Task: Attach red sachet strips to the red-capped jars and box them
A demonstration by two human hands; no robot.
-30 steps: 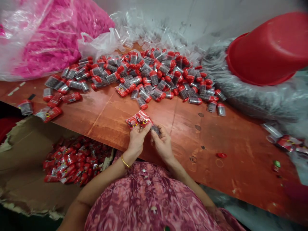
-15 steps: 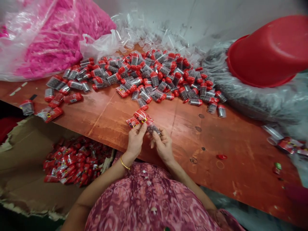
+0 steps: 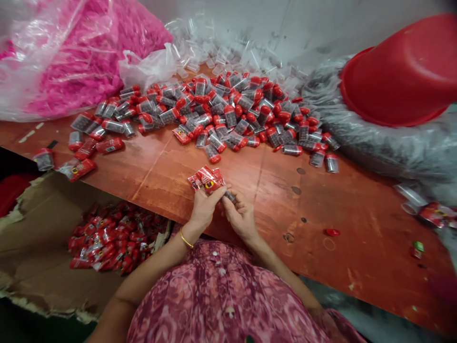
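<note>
My left hand (image 3: 205, 208), with a gold bangle at the wrist, is closed on red printed plastic wrappers (image 3: 209, 178) that fan out beyond its fingertips. My right hand (image 3: 242, 214) is closed around a small clear container of dark balls (image 3: 229, 195), mostly hidden by the fingers. Both hands meet over the table's near edge, the left thumb reaching to the container's upper end. Whether that end is inside a wrapper I cannot tell. A heap of similar red-capped containers (image 3: 228, 114) lies beyond the hands.
Below the table at left, a torn cardboard box (image 3: 32, 252) holds red-wrapped containers (image 3: 110, 240). A bag of pink pieces (image 3: 82, 62) sits back left. At right, a red bucket (image 3: 400, 76) rests on a plastic bag of dark contents (image 3: 378, 147). A red cap (image 3: 332, 232) lies on the table (image 3: 278, 247).
My left thumb has moved right, onto the container's upper end. The wrappers have shifted and bunched closer to the container, which shows less now. The view has turned slightly.
</note>
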